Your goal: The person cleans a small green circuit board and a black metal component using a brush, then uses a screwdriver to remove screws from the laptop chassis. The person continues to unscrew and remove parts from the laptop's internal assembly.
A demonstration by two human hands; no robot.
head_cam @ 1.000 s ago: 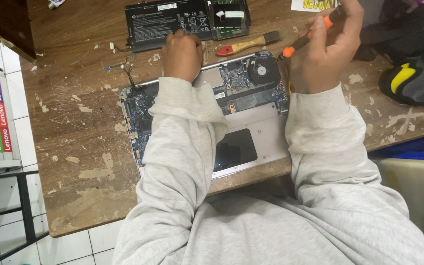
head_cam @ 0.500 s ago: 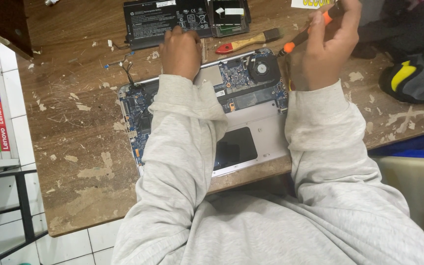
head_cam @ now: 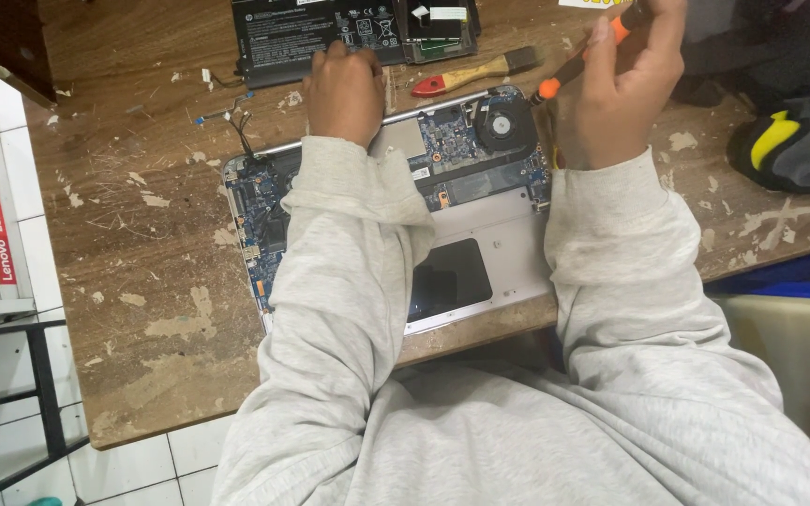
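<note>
One scarred wooden table (head_cam: pixel 142 234) beside white tiled wall (head_cam: pixel 11 187).

Person wears a loose, pale grey sweatshirt of soft fleece-like cloth, plain and unmarked, with long baggy sleeves creased in folds and ending in ribbed cuffs at the wrists; left hand (head_cam: pixel 344 92) and right hand (head_cam: pixel 622 94) bare, ungloved.

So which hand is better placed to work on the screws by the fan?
Probably the right hand: it already grips the orange-handled screwdriver, tip down beside the fan of the opened laptop. The left hand rests empty on the far edge.
</note>
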